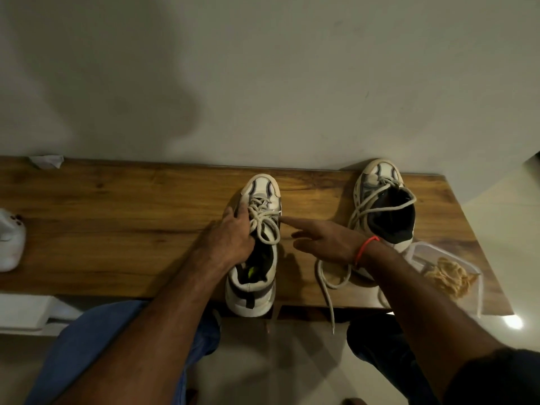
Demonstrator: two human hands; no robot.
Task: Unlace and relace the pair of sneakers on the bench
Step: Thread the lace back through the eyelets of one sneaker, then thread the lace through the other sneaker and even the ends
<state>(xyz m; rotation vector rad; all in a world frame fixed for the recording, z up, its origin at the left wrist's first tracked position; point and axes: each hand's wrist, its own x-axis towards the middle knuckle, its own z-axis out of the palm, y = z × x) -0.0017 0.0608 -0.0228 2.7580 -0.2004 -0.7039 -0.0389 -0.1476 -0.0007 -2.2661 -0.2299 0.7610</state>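
Two white sneakers stand on the wooden bench [117, 223], toes toward the wall. The left sneaker [257, 276] is laced, its cream lace [264, 226] bunched over the tongue. My left hand [233, 238] lies on that sneaker's left side, fingers curled around the upper and touching the lace. My right hand [324, 239] hovers just right of it, fingers straight, index tip touching the sneaker's side near the lace. The right sneaker [385, 206] has a loose lace [330, 285] trailing over the bench's front edge.
A clear bag with tan pieces [450, 276] lies at the bench's right end. A white object [10, 241] sits at the left edge, a crumpled white scrap [46, 161] by the wall. My knees are below the bench front.
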